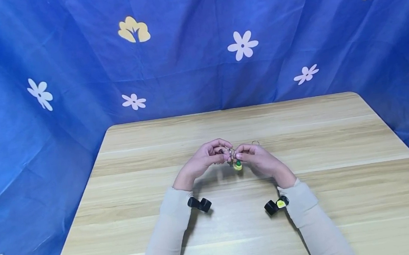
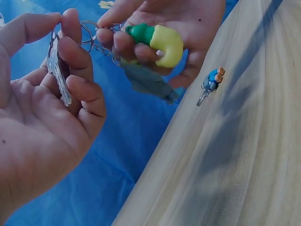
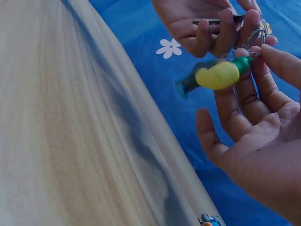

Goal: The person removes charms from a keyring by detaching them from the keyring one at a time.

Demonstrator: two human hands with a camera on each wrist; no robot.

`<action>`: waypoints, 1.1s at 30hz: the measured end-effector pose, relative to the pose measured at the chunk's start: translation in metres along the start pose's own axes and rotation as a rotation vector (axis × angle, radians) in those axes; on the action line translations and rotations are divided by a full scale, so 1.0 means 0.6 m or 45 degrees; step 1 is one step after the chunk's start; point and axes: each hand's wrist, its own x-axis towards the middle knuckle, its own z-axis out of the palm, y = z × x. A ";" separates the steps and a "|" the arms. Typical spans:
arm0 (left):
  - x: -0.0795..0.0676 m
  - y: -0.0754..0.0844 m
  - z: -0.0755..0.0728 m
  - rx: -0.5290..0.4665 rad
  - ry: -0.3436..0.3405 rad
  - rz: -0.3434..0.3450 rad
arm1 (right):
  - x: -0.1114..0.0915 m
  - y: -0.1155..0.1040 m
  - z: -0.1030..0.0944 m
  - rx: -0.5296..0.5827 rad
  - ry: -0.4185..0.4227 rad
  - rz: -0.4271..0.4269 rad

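Above the table my two hands meet over a bunch of keychain pieces. My left hand (image 1: 202, 159) pinches a metal key ring (image 2: 87, 36) between thumb and fingertip, and a silver key (image 2: 60, 75) hangs against its curled fingers. My right hand (image 1: 258, 159) pinches the chain (image 3: 255, 52) of a keychain by the ring. From there dangle a yellow and green charm (image 2: 168, 44) and a blurred grey-blue charm (image 2: 146, 81). Fingers partly cover where ring and chains join.
On the wooden table (image 1: 239, 240) lies a small blue and orange figure charm (image 2: 214, 80) with a metal clasp. A thin ring (image 1: 255, 142) shows just beyond the right hand. Blue flowered cloth (image 1: 183, 63) surrounds the table's back and sides.
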 end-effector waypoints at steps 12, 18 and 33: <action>0.001 0.003 0.002 -0.032 0.013 -0.033 | -0.003 -0.006 -0.005 0.061 -0.021 0.059; 0.002 0.001 0.001 -0.032 0.010 -0.038 | -0.004 -0.014 -0.003 -0.091 0.017 0.085; 0.003 0.002 -0.004 -0.065 0.012 -0.039 | -0.002 -0.025 -0.002 -0.212 0.084 0.074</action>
